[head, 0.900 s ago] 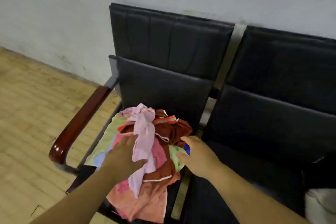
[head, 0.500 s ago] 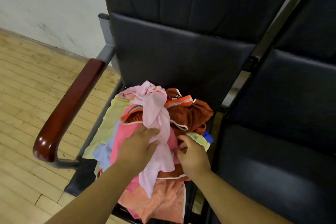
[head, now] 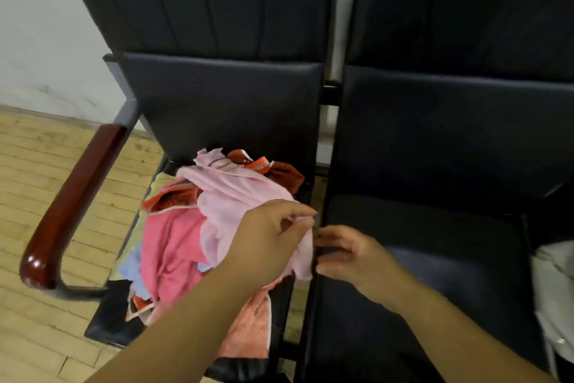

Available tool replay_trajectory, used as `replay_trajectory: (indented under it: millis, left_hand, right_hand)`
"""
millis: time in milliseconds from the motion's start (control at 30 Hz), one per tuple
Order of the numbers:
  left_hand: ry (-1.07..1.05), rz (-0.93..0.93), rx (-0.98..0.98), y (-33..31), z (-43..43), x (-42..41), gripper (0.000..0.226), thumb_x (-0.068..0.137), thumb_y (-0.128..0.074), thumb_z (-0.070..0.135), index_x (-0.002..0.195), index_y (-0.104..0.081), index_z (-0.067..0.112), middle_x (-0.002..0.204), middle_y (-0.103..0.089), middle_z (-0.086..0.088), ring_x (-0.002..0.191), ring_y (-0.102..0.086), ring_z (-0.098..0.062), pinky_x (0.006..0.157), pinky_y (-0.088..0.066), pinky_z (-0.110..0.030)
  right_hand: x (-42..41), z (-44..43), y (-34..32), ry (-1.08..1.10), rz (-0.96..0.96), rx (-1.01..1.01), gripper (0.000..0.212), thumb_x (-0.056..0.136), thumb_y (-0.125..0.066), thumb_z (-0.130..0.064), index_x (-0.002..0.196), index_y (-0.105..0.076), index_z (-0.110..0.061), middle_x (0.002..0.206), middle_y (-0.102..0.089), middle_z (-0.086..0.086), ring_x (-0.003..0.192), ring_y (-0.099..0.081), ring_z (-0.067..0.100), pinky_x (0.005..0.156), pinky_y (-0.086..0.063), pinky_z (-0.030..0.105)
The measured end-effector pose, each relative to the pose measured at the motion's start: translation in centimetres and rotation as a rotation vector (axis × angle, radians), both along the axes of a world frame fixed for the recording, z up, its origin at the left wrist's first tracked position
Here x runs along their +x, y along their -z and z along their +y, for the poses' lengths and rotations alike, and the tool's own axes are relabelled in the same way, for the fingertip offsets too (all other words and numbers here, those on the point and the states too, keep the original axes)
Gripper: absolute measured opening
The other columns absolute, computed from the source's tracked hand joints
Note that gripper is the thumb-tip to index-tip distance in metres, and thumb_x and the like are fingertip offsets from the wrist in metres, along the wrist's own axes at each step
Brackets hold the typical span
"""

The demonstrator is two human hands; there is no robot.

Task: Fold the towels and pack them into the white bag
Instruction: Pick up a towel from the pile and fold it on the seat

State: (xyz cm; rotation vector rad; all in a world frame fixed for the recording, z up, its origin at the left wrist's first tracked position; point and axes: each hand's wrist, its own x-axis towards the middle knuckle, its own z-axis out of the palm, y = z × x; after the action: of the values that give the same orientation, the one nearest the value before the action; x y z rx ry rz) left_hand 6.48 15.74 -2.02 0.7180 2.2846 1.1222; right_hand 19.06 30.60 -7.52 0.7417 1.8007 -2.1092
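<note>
Dim, flat indoor light is leaving the dark seats (head: 435,146) murky, while motion blur is softening both hands and wide-angle distortion is bending the frame's edges.

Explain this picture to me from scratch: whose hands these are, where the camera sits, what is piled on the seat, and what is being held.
There is no machine here. A person wears a camera on the head, so the view looks forward and down at their own bare hands. The left hand pinches a pale pink towel and lifts it from a heap of towels on the left seat of a row of dark chairs. The right hand is at the same towel's edge; whether it grips it is unclear. The right seat is bare. A white thing at the far right edge may be the bag.
</note>
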Motion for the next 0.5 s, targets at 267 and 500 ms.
replay_trajectory:
  millis: [267, 500]
  left_hand:
    - [0.213, -0.256, 0.021, 10.1, 15.7, 14.9, 0.020, 0.096, -0.067, 0.018, 0.106, -0.078, 0.031, 0.100, -0.075, 0.019, 0.096, -0.066, 0.008, 0.084, -0.051, -0.009]
    - [0.462, 0.131, -0.270, 25.2, 16.5, 18.3, 0.015, 0.099, -0.063, 0.029, 0.103, -0.077, 0.032, 0.101, -0.072, 0.020, 0.091, -0.064, 0.002, 0.090, -0.052, -0.021]
  right_hand:
    - [17.2, 12.3, 9.5, 0.169, -0.132, 0.281, 0.037, 0.082, -0.083, -0.017, 0.110, -0.061, -0.026, 0.099, -0.075, -0.014, 0.093, -0.072, 0.004, 0.083, -0.057, 0.027]
    - [26.3, 16.1, 19.2, 0.141, -0.122, 0.622, 0.027, 0.083, -0.080, -0.019, 0.090, -0.059, -0.033, 0.085, -0.073, -0.014, 0.080, -0.068, 0.003, 0.077, -0.054, 0.026]
